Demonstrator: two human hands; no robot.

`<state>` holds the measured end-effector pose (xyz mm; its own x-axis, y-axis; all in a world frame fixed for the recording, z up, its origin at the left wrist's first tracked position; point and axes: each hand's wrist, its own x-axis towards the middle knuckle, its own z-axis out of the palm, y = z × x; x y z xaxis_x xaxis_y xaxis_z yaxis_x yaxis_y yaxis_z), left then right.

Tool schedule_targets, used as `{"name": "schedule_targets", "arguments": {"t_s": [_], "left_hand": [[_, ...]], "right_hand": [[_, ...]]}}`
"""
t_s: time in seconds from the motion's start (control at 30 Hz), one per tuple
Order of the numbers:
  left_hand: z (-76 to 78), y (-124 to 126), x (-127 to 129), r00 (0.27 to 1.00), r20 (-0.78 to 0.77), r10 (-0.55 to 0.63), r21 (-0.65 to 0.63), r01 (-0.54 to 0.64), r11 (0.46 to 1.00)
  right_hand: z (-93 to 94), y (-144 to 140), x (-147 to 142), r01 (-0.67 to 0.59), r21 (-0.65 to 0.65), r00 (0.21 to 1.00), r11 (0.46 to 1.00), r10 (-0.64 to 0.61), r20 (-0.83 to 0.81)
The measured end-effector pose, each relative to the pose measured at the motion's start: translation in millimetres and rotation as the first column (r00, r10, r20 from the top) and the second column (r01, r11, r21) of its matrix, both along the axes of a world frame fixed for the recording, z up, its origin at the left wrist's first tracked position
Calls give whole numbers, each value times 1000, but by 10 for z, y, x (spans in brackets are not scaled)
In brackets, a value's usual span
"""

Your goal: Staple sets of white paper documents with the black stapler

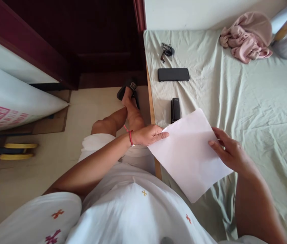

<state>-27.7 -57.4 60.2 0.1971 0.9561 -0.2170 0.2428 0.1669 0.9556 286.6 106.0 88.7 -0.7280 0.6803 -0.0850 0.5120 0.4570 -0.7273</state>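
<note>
A rectangular sheet of plain white paper with rounded corners is held slantwise between two bare hands, in front of the body and by the bed-like surface's wooden edge. Its left corner is gripped by the left hand, with the thumb laid on top and the fingers closed beneath, partly hidden. The right edge is pinched by the right hand, the thumb on the upper face and the forefinger passing behind; how the remaining fingers are bent cannot be told. By being gripped at opposite sides, the paper is probably held flat and steady, though whether it is one sheet or several cannot be told. Just beyond it, a narrow black stapler-like object is set lengthwise on the creased pale green cloth, apparently within easy reach. Farther off, a flat black smartphone and a dark bunch of keys are laid apart near the cloth's left side, seemingly out of the hands' way. A crumpled dusty-pink fabric bundle is left well apart, towards the wall.
</note>
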Motion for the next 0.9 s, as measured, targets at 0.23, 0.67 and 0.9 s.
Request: {"name": "schedule_targets", "arguments": {"t_s": [0.23, 0.67, 0.9], "left_hand": [[-159, 67, -21, 997, 66, 42, -78, -37, 996], [-364, 322, 30, 708, -274, 651, 336, -564, 755], [-777, 476, 30, 656, -282, 700, 626, -427, 653]], "right_hand": [[-194, -16, -14, 113, -409, 992, 905, -127, -6], [-519, 131, 135, 431, -644, 860, 632, -503, 83], [-576, 133, 141, 477, -637, 804, 605, -594, 38]]}}
